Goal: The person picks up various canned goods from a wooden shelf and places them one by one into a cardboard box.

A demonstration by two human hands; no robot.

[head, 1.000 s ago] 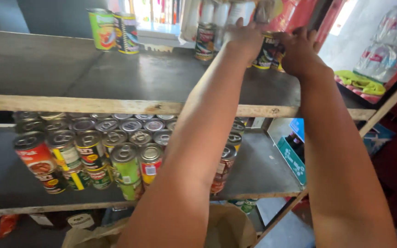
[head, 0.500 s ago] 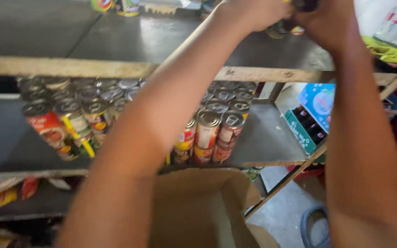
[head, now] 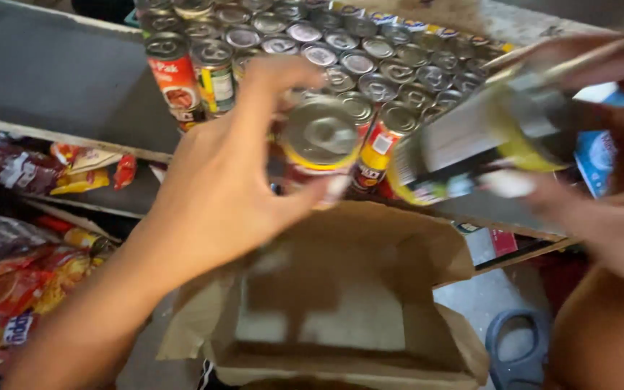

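My left hand [head: 218,188] grips a tin can [head: 319,141] with a silver pull-tab lid, held above an open cardboard box [head: 427,249]. My right hand [head: 601,217] holds a second can [head: 478,141] with a yellow, black and white label, tilted on its side and blurred, also over the box. The box looks empty inside, its flaps spread outwards. Both hands sit in front of a shelf edge.
Several rows of tin cans [head: 355,50] stand on the grey shelf [head: 59,79] behind my hands. Red and yellow snack packets [head: 30,170] lie on lower shelves at the left. A blue box [head: 601,162] sits at the right, and a dark loop-shaped object [head: 518,347] on the floor.
My hands came down from the top shelf, each now holding a can, and the view dropped so the open cardboard box sits below them.
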